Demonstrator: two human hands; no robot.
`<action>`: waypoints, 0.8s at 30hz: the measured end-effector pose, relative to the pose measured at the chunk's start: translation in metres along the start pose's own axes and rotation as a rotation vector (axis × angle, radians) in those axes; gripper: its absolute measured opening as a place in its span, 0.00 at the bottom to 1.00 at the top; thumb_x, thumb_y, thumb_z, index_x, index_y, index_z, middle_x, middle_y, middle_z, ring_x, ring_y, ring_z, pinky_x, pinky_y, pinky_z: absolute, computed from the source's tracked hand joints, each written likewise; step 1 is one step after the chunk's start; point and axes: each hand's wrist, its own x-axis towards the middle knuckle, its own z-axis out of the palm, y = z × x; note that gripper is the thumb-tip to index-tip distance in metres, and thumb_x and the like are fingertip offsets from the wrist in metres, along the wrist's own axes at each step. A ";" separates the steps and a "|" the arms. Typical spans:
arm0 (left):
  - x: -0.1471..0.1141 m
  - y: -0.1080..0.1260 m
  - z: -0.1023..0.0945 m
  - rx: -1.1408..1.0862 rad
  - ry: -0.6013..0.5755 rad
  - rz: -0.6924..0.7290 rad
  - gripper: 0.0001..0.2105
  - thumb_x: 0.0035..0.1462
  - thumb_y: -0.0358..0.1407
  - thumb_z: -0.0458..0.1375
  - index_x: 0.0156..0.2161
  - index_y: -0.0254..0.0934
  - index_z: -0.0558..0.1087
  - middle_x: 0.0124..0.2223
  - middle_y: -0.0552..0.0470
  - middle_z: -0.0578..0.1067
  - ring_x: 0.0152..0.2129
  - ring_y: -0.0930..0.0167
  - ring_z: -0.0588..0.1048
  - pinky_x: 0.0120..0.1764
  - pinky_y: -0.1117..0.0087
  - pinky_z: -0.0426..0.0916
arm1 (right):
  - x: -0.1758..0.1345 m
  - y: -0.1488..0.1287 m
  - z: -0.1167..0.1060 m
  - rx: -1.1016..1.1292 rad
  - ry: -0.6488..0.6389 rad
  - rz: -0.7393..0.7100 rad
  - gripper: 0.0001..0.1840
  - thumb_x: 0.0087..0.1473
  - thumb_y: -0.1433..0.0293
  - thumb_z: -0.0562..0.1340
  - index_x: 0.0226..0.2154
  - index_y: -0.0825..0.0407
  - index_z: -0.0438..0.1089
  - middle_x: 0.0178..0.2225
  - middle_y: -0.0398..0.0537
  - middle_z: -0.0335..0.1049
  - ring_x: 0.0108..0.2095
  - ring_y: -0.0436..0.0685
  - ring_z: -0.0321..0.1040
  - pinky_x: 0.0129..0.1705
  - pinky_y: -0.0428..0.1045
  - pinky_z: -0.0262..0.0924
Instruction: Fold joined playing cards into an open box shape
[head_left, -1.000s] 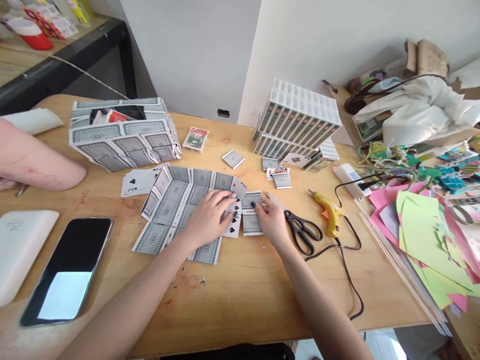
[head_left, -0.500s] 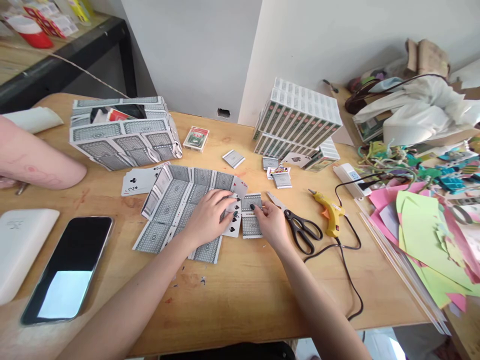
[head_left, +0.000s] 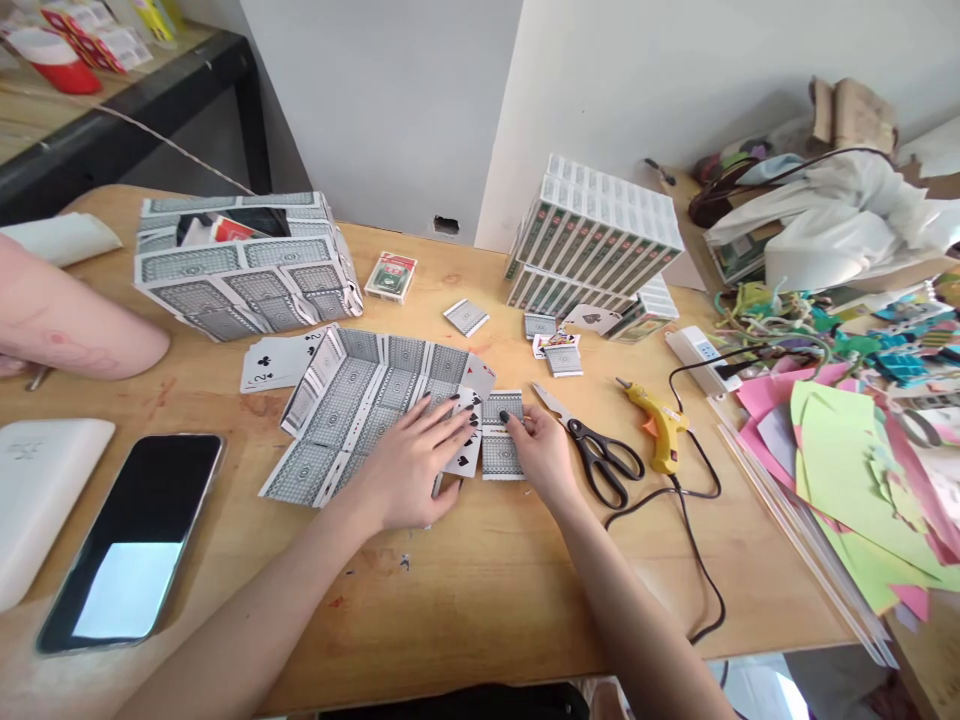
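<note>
My left hand (head_left: 416,460) lies flat with its fingers stretched out over a panel of joined playing cards (head_left: 322,420), whose raised sides stand at its left and back. Some spade-faced cards (head_left: 466,440) at the panel's right edge show partly from under my fingertips. Right beside them is a folded playing card (head_left: 502,455), back side up, with a crease across its middle. My right hand (head_left: 544,450) grips this card by its right edge, thumb on top and the other fingers curled. Black-handled scissors (head_left: 604,455) rest just right of that hand.
A box made of cards (head_left: 247,260) stands at the back left, near another person's arm (head_left: 82,310). Stacked card packs (head_left: 600,230) rise at the back. A yellow glue gun (head_left: 660,425) with its cord lies right; a phone (head_left: 135,540) lies left.
My left hand has flattened and its thumb has swung down toward me, off the spade cards. My right hand keeps its place on the folded card.
</note>
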 end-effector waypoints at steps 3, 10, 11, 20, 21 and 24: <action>-0.002 0.006 0.007 0.079 0.047 0.025 0.20 0.54 0.31 0.50 0.53 0.32 0.66 0.57 0.43 0.66 0.57 0.61 0.59 0.58 0.51 0.54 | 0.001 -0.002 -0.001 0.051 -0.021 0.027 0.19 0.47 0.58 0.58 0.38 0.55 0.69 0.28 0.49 0.75 0.24 0.56 0.70 0.24 0.47 0.60; 0.000 0.014 0.016 0.259 0.145 0.133 0.16 0.55 0.26 0.49 0.47 0.21 0.69 0.50 0.34 0.72 0.49 0.60 0.69 0.53 0.58 0.65 | 0.006 -0.004 -0.003 0.123 -0.052 0.050 0.21 0.45 0.58 0.60 0.39 0.55 0.70 0.28 0.49 0.75 0.24 0.57 0.70 0.23 0.48 0.60; 0.000 0.015 0.017 0.290 0.146 0.141 0.16 0.55 0.26 0.49 0.47 0.21 0.69 0.49 0.33 0.72 0.49 0.60 0.70 0.52 0.58 0.66 | 0.006 -0.003 -0.003 0.132 -0.058 0.056 0.21 0.45 0.58 0.60 0.39 0.55 0.70 0.28 0.49 0.76 0.23 0.57 0.71 0.23 0.48 0.61; 0.000 0.017 0.018 0.406 0.112 0.149 0.15 0.56 0.27 0.49 0.47 0.22 0.69 0.50 0.34 0.72 0.49 0.61 0.70 0.52 0.60 0.66 | 0.009 -0.003 -0.003 0.177 -0.086 0.076 0.20 0.45 0.59 0.61 0.39 0.54 0.70 0.30 0.51 0.76 0.26 0.61 0.73 0.26 0.52 0.65; 0.000 0.017 0.018 0.408 0.115 0.150 0.14 0.57 0.27 0.49 0.47 0.22 0.69 0.50 0.34 0.72 0.49 0.61 0.70 0.52 0.60 0.66 | 0.009 -0.004 -0.003 0.172 -0.084 0.070 0.20 0.45 0.59 0.61 0.38 0.54 0.70 0.30 0.51 0.76 0.26 0.61 0.73 0.26 0.52 0.65; 0.000 0.018 0.019 0.408 0.121 0.148 0.14 0.57 0.27 0.49 0.47 0.22 0.69 0.50 0.34 0.72 0.49 0.61 0.70 0.52 0.60 0.66 | 0.008 -0.004 -0.002 0.099 -0.044 0.034 0.19 0.46 0.59 0.60 0.38 0.55 0.71 0.28 0.52 0.76 0.26 0.62 0.72 0.25 0.52 0.64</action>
